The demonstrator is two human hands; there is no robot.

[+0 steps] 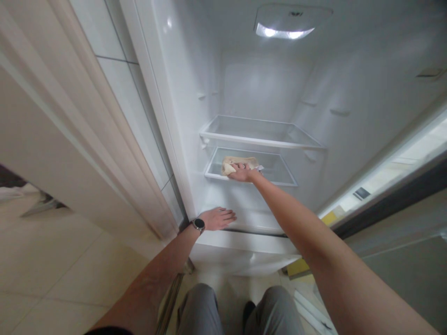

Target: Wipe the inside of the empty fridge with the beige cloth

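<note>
Inside an open refrigerator (267,77), my right hand (241,174) presses a beige cloth (228,164) onto the lower glass shelf (277,174). The fingers curl over the cloth, and a small white tag shows at its right end. My left hand (219,218), with a round-faced watch (199,225) on the wrist, lies flat with fingers stretched out near the front edge of the refrigerator's floor. Nothing is in it. Above the cloth sits the upper glass shelf (258,130), framed in white.
A lit lamp (284,33) is set in the ceiling of the compartment. Shelf supports stick out from both side walls. The open door (394,163) stands at the right, a wooden door frame (115,139) at the left. Below are my knees and the tiled floor (70,265).
</note>
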